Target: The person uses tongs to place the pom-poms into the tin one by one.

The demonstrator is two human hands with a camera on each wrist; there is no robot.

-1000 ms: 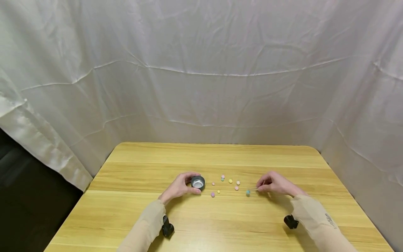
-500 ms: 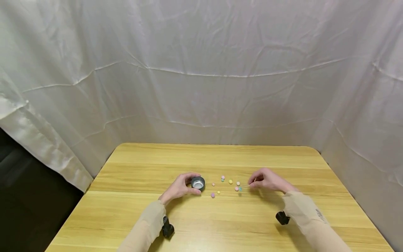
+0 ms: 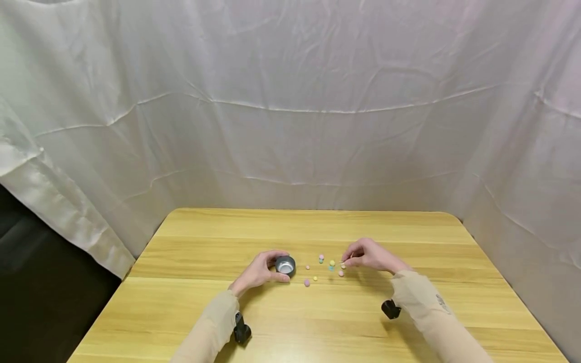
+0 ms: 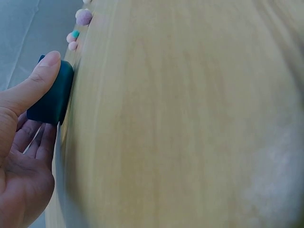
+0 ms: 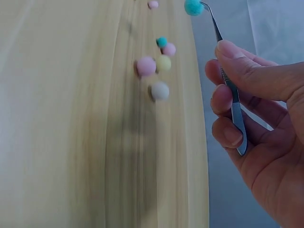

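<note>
My left hand (image 3: 259,269) holds a small dark round bowl (image 3: 285,265) with a silvery inside, thumb on the near side and fingers round the far side. In the left wrist view the bowl (image 4: 58,92) stands on the table beside the thumb. My right hand (image 3: 371,256) pinches metal tweezers (image 5: 231,88) with a bent tip. At that tip hangs a turquoise pom-pom (image 5: 193,6), above the table. Several loose pom-poms lie between the hands, among them a yellow one (image 3: 332,263), a purple one (image 3: 307,283) and a pink one (image 3: 341,274).
The wooden table (image 3: 290,322) has rounded far corners. A pale curtain (image 3: 290,151) hangs behind it and along the sides. A black area (image 3: 41,282) shows at the far left. Each wrist carries a black camera, such as the right one (image 3: 391,309).
The right hand has moved left with the tweezers, carrying the turquoise pom-pom over the others toward the bowl. The left hand and bowl have stayed in place.
</note>
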